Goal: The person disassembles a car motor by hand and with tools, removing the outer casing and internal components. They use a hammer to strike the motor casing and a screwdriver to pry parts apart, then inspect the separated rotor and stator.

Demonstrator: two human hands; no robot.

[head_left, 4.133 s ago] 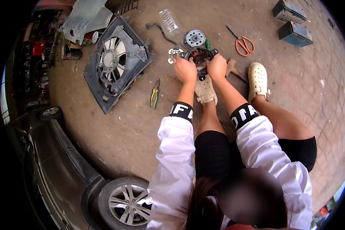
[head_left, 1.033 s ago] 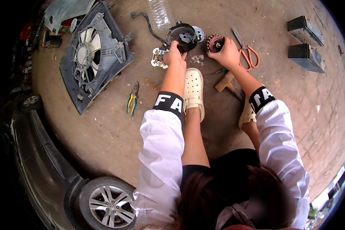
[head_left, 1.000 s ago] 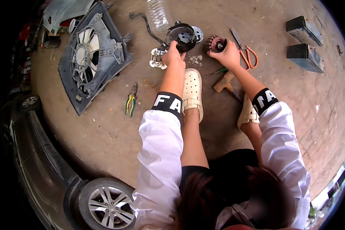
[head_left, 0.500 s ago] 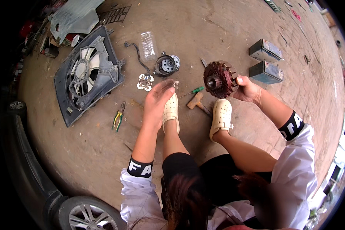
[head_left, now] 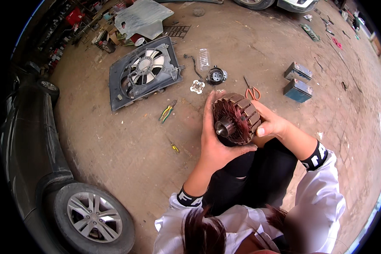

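Note:
A motor armature (head_left: 246,115) with dark red copper windings is held up in front of my knees, its shaft end tilted toward the lower left. My left hand (head_left: 215,149) curves round its left side and underside, the thumb stretched beneath it. My right hand (head_left: 274,122) grips its right edge, with the thumb on the slotted rim. Beyond it on the ground lie a round black motor housing (head_left: 216,76), a white brush plate (head_left: 197,86) with a black lead, and scissors-like cutters with orange handles (head_left: 253,93).
A radiator fan in its black shroud (head_left: 118,78) lies at the left. Pliers (head_left: 167,112) and a yellow screwdriver (head_left: 175,147) are on the ground nearer me. Two batteries (head_left: 298,90) stand at the right. A dark car's wheel (head_left: 93,216) is at the lower left.
My left hand has come across to the armature, held before by my right hand alone. The armature is closer to me now. The whole view has shifted, showing more ground ahead.

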